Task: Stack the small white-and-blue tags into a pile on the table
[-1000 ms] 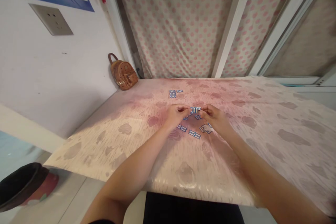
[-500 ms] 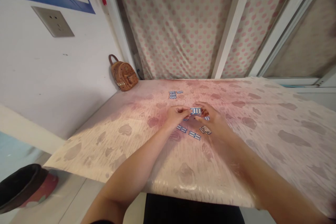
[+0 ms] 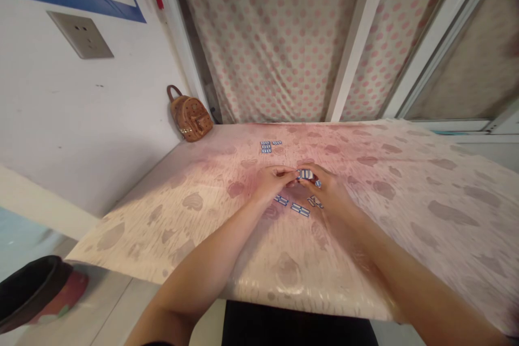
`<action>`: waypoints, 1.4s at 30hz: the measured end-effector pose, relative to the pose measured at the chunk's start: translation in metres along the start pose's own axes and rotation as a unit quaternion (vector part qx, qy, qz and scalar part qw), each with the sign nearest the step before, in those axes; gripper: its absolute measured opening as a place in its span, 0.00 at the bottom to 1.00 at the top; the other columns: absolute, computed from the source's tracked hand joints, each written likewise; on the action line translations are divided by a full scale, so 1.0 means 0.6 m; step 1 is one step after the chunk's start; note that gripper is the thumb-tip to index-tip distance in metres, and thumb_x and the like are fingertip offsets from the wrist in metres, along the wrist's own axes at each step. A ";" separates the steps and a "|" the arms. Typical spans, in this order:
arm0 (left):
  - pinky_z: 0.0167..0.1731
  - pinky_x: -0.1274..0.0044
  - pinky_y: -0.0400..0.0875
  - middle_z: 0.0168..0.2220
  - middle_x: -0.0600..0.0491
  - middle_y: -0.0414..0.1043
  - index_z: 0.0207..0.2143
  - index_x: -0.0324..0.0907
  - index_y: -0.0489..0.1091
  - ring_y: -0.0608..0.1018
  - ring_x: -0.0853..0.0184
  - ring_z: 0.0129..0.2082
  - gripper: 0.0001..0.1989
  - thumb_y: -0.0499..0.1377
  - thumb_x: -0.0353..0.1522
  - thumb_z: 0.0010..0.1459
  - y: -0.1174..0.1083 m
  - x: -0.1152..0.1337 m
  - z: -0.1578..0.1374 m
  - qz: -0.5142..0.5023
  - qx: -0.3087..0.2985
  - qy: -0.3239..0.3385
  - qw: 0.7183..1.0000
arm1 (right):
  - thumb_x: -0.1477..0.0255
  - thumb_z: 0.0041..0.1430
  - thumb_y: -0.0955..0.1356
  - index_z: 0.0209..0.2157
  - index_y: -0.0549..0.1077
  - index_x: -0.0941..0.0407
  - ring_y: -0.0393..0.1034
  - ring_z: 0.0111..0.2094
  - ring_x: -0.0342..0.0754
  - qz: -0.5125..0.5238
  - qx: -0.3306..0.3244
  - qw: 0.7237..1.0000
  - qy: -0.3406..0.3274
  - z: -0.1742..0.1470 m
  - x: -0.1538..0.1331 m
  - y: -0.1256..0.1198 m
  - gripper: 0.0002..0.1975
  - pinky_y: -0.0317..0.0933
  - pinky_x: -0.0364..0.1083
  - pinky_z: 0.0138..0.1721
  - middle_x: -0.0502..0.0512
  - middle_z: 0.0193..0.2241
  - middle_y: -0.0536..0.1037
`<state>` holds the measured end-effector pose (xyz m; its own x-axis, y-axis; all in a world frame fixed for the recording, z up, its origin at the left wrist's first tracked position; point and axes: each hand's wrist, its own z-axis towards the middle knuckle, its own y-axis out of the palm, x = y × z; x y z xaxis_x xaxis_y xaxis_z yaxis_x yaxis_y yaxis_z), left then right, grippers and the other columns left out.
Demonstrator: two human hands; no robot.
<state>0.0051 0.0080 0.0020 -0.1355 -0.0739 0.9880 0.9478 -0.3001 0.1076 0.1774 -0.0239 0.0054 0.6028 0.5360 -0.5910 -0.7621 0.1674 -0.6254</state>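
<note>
As both forearms (image 3: 219, 248) slant inward, the left hand (image 3: 271, 181) and right hand (image 3: 329, 186) pinch a blue-and-white piece (image 3: 305, 174)

A small brown backpack (image 3: 191, 119) stands by the white wall (image 3: 93, 113), near the far left corner of the bench (image 3: 140, 230) — a socket (image 3: 83, 36) is set in that wall. Beyond hangs a pink-dotted curtain (image 3: 275, 38) — and a dark-rimmed red container (image 3: 67, 290) shows at lower left.

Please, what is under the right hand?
Small, flat, blue-edged pieces show at the edge of the right hand, on the pink patterned tablecloth; anything directly beneath it is covered from view.
</note>
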 end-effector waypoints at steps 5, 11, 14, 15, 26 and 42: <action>0.31 0.79 0.69 0.25 0.54 0.76 0.31 0.39 0.79 0.74 0.72 0.25 0.07 0.66 0.34 0.52 -0.004 -0.005 0.007 0.019 0.034 0.003 0.999 | 0.67 0.60 0.66 0.51 0.70 0.52 0.73 0.35 0.48 0.005 0.013 0.999 0.042 0.005 0.012 -0.009 0.17 0.66 0.47 0.39 0.54 0.39 0.79; 0.28 0.80 0.69 0.25 0.52 0.77 0.30 0.38 0.79 0.75 0.72 0.24 0.06 0.66 0.32 0.52 -0.022 -0.010 0.020 0.050 0.089 0.007 0.995 | 0.71 0.58 0.62 0.35 0.73 0.54 0.72 0.31 0.49 -0.101 0.061 0.982 0.146 0.006 0.079 -0.071 0.09 0.61 0.46 0.33 0.54 0.28 0.78; 0.30 0.79 0.72 0.27 0.52 0.78 0.30 0.39 0.79 0.76 0.71 0.26 0.05 0.66 0.32 0.52 -0.025 -0.009 0.020 0.046 0.098 0.000 0.994 | 0.71 0.51 0.66 0.27 0.73 0.53 0.70 0.28 0.48 -0.154 -0.035 0.969 0.192 -0.002 0.098 -0.094 0.04 0.58 0.45 0.29 0.52 0.25 0.77; 0.31 0.79 0.72 0.27 0.52 0.78 0.30 0.39 0.79 0.77 0.71 0.26 0.05 0.66 0.32 0.52 -0.024 -0.009 0.019 0.044 0.099 -0.001 0.994 | 0.71 0.50 0.67 0.26 0.72 0.53 0.70 0.27 0.48 -0.158 -0.064 0.964 0.205 -0.005 0.100 -0.097 0.02 0.58 0.44 0.28 0.52 0.25 0.77; 0.31 0.78 0.72 0.27 0.52 0.79 0.31 0.38 0.79 0.77 0.71 0.26 0.04 0.65 0.30 0.54 -0.028 -0.009 0.022 0.054 0.102 0.001 0.993 | 0.72 0.47 0.69 0.23 0.65 0.53 0.66 0.24 0.47 -0.186 -0.133 0.948 0.222 -0.009 0.084 -0.084 0.07 0.54 0.44 0.26 0.50 0.22 0.72; 0.31 0.78 0.71 0.27 0.51 0.78 0.30 0.39 0.78 0.76 0.70 0.26 0.04 0.64 0.30 0.54 -0.027 -0.009 0.019 0.075 0.096 0.015 0.992 | 0.72 0.48 0.68 0.25 0.66 0.53 0.64 0.24 0.46 -0.114 -0.239 0.953 0.145 -0.012 0.042 -0.067 0.05 0.55 0.45 0.24 0.51 0.25 0.73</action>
<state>-0.0065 0.0241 -0.0040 0.0049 -0.1322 0.9912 0.9951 -0.0967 -0.0178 0.2250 -0.0230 0.0122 0.8329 0.2672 -0.4846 -0.4508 -0.1804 -0.8742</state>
